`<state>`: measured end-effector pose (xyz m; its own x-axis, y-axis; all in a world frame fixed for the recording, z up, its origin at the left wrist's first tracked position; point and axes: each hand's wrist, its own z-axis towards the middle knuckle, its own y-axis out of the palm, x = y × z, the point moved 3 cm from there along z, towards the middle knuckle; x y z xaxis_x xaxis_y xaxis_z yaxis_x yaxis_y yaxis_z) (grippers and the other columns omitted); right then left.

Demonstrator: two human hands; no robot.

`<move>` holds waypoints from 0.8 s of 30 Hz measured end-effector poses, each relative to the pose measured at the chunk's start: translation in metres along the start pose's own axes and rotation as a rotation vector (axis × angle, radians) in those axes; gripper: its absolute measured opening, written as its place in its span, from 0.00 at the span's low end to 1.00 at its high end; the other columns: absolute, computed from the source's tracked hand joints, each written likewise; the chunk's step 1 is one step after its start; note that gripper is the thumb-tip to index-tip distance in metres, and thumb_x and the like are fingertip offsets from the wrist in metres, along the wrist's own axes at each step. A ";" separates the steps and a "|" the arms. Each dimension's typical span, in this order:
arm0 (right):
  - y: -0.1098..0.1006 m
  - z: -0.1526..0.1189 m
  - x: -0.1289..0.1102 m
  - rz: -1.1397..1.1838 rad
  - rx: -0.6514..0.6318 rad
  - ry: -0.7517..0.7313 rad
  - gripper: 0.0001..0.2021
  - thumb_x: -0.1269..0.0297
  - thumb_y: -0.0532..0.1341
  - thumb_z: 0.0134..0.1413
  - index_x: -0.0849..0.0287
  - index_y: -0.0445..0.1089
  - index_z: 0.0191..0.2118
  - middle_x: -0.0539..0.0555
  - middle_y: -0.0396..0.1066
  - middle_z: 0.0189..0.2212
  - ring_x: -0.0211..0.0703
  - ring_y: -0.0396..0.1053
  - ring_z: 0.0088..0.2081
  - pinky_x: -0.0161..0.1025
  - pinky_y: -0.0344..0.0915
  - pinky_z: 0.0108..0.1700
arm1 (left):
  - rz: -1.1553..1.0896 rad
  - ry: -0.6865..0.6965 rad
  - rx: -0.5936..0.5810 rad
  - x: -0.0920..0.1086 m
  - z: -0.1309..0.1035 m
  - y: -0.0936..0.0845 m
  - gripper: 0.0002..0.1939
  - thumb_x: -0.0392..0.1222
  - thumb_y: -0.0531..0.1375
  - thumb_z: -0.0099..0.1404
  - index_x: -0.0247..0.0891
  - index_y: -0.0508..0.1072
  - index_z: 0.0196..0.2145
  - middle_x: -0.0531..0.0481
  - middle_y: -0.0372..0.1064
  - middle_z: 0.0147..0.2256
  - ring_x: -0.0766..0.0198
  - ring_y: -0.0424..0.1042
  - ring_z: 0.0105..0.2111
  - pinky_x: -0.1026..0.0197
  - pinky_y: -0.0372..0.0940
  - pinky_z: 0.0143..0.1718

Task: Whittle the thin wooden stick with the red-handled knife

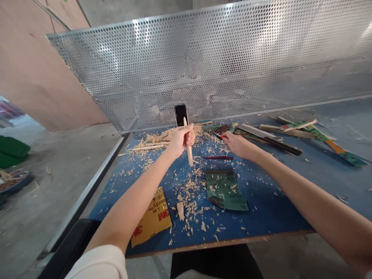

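My left hand (183,139) is wrapped round a pale carved wooden stick (190,155), which stands nearly upright with its tip above my fist. A phone (180,115) leans against the perforated metal panel just behind that hand. To the right, my right hand (232,142) is closed on a knife with a red and black handle (218,135), its far end over the wood pieces. Below it lie a dark red pencil-like stick (219,157) and a green sheet of sandpaper (226,190) dusted with shavings. A small wood chip (180,210) rests nearer the front edge.
Shavings cover much of the blue table (273,201). A yellow 3M sheet (155,217) lies by my left forearm. A saw-like tool (270,139) and painted wood strips (328,143) are at the right. The perforated panel (162,66) stands behind; a green bin (13,151) is at left.
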<state>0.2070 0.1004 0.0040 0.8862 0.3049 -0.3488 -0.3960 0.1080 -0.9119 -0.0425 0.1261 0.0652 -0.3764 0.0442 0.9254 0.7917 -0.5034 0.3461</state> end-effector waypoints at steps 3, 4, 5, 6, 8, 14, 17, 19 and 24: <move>-0.009 -0.011 -0.034 0.008 -0.012 -0.115 0.22 0.55 0.41 0.75 0.58 0.66 0.56 0.59 0.77 0.39 0.51 0.74 0.39 0.43 0.62 0.41 | -0.030 -0.058 -0.002 -0.003 0.000 0.002 0.24 0.44 0.62 0.69 0.39 0.57 0.19 0.61 0.41 0.16 0.76 0.43 0.12 0.67 0.38 0.14; -0.009 -0.014 -0.047 0.002 -0.031 -0.158 0.22 0.54 0.42 0.75 0.57 0.68 0.55 0.58 0.77 0.39 0.50 0.74 0.39 0.43 0.62 0.41 | -0.038 -0.073 0.006 -0.005 0.000 0.002 0.25 0.45 0.62 0.69 0.39 0.56 0.19 0.61 0.40 0.16 0.76 0.42 0.12 0.67 0.35 0.14; -0.009 -0.016 -0.059 -0.023 -0.059 -0.189 0.22 0.52 0.43 0.75 0.56 0.69 0.53 0.57 0.78 0.38 0.50 0.74 0.38 0.42 0.62 0.40 | -0.044 -0.085 0.021 -0.007 0.000 0.002 0.26 0.47 0.62 0.70 0.40 0.54 0.19 0.61 0.39 0.16 0.76 0.41 0.12 0.67 0.34 0.14; -0.007 -0.017 -0.070 -0.058 -0.095 -0.218 0.22 0.51 0.44 0.75 0.56 0.70 0.51 0.56 0.78 0.37 0.49 0.74 0.37 0.42 0.61 0.39 | -0.048 -0.094 0.043 -0.008 0.000 0.001 0.27 0.49 0.63 0.69 0.40 0.53 0.19 0.61 0.39 0.16 0.76 0.41 0.12 0.67 0.34 0.14; 0.000 -0.015 -0.089 -0.155 -0.158 -0.288 0.22 0.50 0.45 0.75 0.58 0.71 0.48 0.57 0.78 0.37 0.49 0.74 0.36 0.41 0.60 0.37 | -0.044 -0.107 0.077 -0.009 -0.001 0.001 0.29 0.53 0.64 0.68 0.41 0.51 0.20 0.62 0.39 0.15 0.77 0.41 0.11 0.67 0.34 0.14; 0.017 -0.003 -0.112 -0.389 -0.177 -0.421 0.23 0.50 0.45 0.75 0.59 0.70 0.54 0.61 0.79 0.40 0.48 0.75 0.34 0.40 0.56 0.34 | -0.009 -0.086 0.073 -0.007 -0.002 0.001 0.31 0.57 0.64 0.67 0.42 0.50 0.20 0.62 0.40 0.14 0.77 0.40 0.11 0.67 0.33 0.13; 0.021 -0.001 -0.112 -0.420 -0.190 -0.391 0.24 0.49 0.45 0.74 0.59 0.71 0.55 0.60 0.78 0.33 0.48 0.74 0.31 0.40 0.55 0.34 | -0.028 -0.088 0.072 -0.008 -0.001 -0.004 0.30 0.57 0.64 0.67 0.42 0.50 0.20 0.62 0.40 0.13 0.76 0.40 0.10 0.67 0.33 0.13; 0.022 0.000 -0.112 -0.410 -0.192 -0.379 0.25 0.48 0.45 0.74 0.59 0.71 0.55 0.59 0.78 0.30 0.48 0.72 0.29 0.40 0.55 0.33 | -0.047 -0.105 0.063 -0.010 0.000 -0.007 0.30 0.56 0.64 0.68 0.42 0.51 0.20 0.62 0.40 0.13 0.76 0.40 0.10 0.68 0.34 0.13; 0.019 0.002 -0.113 -0.390 -0.176 -0.433 0.26 0.48 0.43 0.74 0.58 0.72 0.53 0.59 0.79 0.34 0.45 0.71 0.28 0.39 0.54 0.33 | -0.076 -0.134 0.034 -0.011 -0.001 -0.014 0.29 0.56 0.64 0.67 0.42 0.51 0.21 0.63 0.39 0.14 0.76 0.41 0.10 0.68 0.35 0.13</move>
<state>0.0986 0.0694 0.0263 0.7651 0.6355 0.1038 0.0166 0.1418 -0.9898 -0.0498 0.1320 0.0505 -0.3700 0.1974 0.9078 0.7800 -0.4648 0.4190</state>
